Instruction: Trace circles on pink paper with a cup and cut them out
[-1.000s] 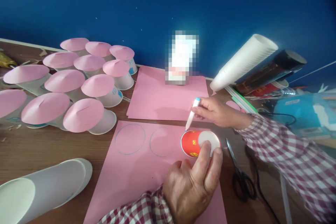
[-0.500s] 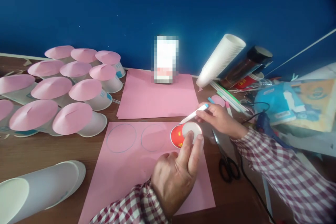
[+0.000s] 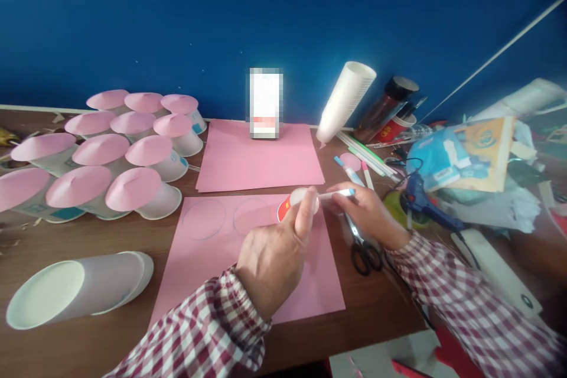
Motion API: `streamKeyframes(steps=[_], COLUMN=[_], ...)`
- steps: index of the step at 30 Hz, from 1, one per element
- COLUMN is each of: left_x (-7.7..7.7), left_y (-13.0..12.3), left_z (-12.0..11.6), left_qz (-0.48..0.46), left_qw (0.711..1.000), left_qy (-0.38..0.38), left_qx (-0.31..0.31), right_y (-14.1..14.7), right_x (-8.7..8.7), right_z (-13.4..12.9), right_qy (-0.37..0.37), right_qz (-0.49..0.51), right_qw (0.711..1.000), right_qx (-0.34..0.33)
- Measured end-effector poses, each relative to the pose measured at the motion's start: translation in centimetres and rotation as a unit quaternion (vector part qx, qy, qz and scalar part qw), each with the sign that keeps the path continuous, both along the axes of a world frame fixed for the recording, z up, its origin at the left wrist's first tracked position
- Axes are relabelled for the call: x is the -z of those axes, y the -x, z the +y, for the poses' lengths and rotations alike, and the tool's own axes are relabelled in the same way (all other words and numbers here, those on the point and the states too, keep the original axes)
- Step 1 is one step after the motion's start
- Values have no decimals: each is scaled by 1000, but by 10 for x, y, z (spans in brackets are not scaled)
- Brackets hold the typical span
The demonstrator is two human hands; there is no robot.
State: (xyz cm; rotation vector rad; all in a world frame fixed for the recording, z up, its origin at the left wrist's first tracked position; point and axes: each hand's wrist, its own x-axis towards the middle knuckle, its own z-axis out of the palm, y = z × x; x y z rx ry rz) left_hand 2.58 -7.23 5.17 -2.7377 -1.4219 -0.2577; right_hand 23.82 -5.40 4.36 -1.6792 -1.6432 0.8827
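Left hand (image 3: pixel 277 257): fingers lie against one red-and-white upturned paper cup (image 3: pixel 287 208), closure hidden. Cup: far right of pink paper sheet (image 3: pixel 208 263). Right hand (image 3: pixel 365 212): pinches one white, blue-ended pen (image 3: pixel 339 193). Advisable: cup pressed flat, tip hugging rim.

Red cup (image 3: pixel 284 208), pink paper (image 3: pixel 201 263), maroon-checked sleeves (image 3: pixel 195 331)

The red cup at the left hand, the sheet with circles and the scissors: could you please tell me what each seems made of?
Cup: probably coated paperboard, going by its smooth, printed-looking red wall and pale base.
Sheet: likely matt paper or thin card; flat pink, without gloss.
Scissors: blades look like polished metal, shiny grey; black handles perhaps plastic.
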Motion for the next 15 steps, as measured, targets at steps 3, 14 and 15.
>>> streamKeyframes(steps=[3,14,15], left_x=[-3,-22,-24], left_y=[1,0,0], left_z=[2,8,8], left_qz=[24,53,56], left_qw=[1000,997,997], left_qy=[7,52,53], left_qx=[7,28,30], right_y=[2,20,23], right_x=[1,16,17], right_z=[-16,-77,-81], right_qy=[-30,-148,-155], right_qz=[-41,-160,-164], right_qw=[999,976,974], right_qx=[19,-2,-7])
